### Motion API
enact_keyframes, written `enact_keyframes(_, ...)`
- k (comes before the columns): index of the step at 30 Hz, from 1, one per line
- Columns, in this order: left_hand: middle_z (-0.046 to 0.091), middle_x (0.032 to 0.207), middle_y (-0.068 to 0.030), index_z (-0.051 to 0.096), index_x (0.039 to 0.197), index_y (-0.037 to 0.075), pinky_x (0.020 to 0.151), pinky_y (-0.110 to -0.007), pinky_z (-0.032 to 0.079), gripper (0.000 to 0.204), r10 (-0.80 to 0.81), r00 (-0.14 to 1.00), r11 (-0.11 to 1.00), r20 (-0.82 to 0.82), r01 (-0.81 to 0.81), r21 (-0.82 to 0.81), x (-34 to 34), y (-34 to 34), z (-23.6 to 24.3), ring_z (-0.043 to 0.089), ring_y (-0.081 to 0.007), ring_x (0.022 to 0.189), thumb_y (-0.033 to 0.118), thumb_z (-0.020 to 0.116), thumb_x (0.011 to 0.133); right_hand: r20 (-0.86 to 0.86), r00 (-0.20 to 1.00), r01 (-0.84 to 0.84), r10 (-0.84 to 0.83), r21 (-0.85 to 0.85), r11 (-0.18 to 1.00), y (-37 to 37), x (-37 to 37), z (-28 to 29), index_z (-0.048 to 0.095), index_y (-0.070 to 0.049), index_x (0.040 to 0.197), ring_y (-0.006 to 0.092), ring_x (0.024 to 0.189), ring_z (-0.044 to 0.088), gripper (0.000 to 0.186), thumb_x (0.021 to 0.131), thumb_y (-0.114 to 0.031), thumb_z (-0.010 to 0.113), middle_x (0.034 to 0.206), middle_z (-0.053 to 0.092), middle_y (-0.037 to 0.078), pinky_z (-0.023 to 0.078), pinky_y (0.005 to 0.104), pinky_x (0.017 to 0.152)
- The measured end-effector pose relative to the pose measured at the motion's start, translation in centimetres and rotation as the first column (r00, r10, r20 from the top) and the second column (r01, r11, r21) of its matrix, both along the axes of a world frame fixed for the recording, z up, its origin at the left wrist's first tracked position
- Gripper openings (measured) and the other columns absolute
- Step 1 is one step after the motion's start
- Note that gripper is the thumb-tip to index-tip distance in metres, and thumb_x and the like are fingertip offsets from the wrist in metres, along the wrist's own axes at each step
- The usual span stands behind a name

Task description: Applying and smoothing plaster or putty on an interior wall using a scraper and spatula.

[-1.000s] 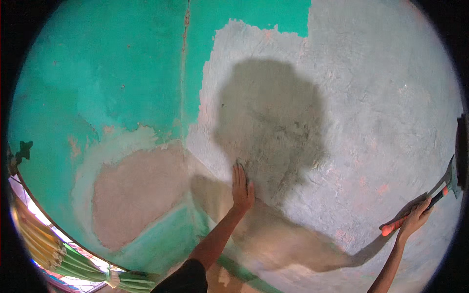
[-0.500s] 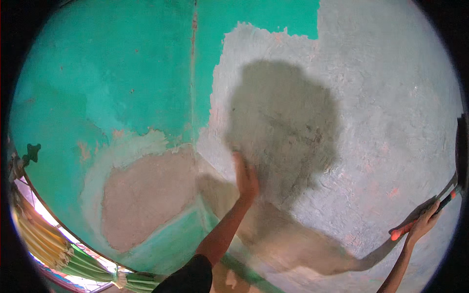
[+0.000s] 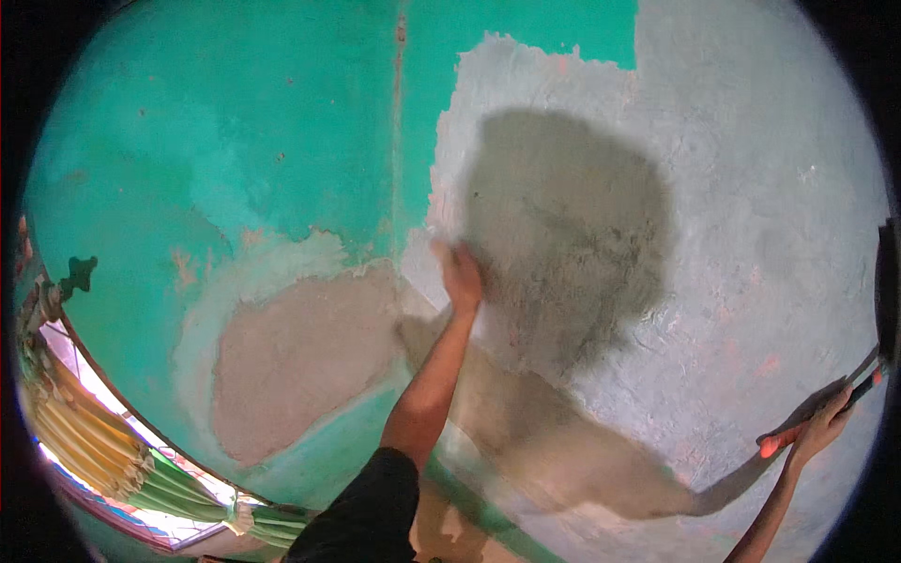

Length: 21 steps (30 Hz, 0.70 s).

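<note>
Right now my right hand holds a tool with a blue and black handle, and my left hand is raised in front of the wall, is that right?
Not quite: the head view shows the handle in your right hand is orange and black. Your left hand is raised in front of the wall.

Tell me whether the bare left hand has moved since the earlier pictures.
Yes. The left hand has moved up and somewhat left, judged against the irregular, matte brown patch on the green wall.

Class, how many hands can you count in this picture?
2: the left hand by the wall near centre, and the right hand gripping an orange-and-black handle at far right.
</note>
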<state>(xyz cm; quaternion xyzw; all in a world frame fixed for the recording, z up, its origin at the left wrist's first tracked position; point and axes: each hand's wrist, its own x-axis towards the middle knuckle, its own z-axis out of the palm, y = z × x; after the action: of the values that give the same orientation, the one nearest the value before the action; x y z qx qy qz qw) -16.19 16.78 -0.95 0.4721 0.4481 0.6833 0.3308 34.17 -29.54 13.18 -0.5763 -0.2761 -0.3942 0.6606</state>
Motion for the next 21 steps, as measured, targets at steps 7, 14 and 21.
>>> enact_keyframes(7,0.025,0.164,-0.0279,0.031,0.154,-0.009,0.126,-0.042,0.017,0.062,0.025,0.989,0.999,-0.146,-0.029,-0.022,-0.2,-0.5,0.9,0.020,-0.0387,0.155,0.033,0.037,0.110,-0.026,1.000,-0.017,0.017,0.007,1.000,-0.1,1.0,-0.5,0.056,0.003,0.140,0.0222,0.121,0.060,0.055,0.108,-0.042,0.050,0.132,0.064,0.014,0.045,0.0322,0.102)
enact_keyframes(14,0.040,0.152,-0.0339,0.033,0.154,-0.006,0.118,-0.041,0.034,0.065,0.100,0.976,0.972,-0.192,-0.055,0.226,-0.8,-1.0,0.7,0.039,-0.0440,0.144,0.039,0.042,0.108,0.068,0.998,0.016,-0.018,0.030,0.999,0.2,0.2,-0.1,0.055,0.003,0.141,0.0250,0.121,0.062,0.058,0.108,-0.044,0.050,0.133,0.065,0.017,0.049,0.0338,0.100)
enact_keyframes(21,0.041,0.149,-0.0368,0.028,0.156,-0.004,0.113,-0.045,0.039,0.069,0.126,0.969,0.984,-0.211,-0.095,0.149,-0.8,-0.8,1.6,0.045,-0.0458,0.138,0.041,0.044,0.106,-0.036,0.997,-0.063,0.063,0.002,0.998,-0.1,0.5,0.1,0.055,0.000,0.143,0.0241,0.122,0.061,0.056,0.108,-0.043,0.049,0.134,0.064,0.016,0.048,0.0322,0.099)
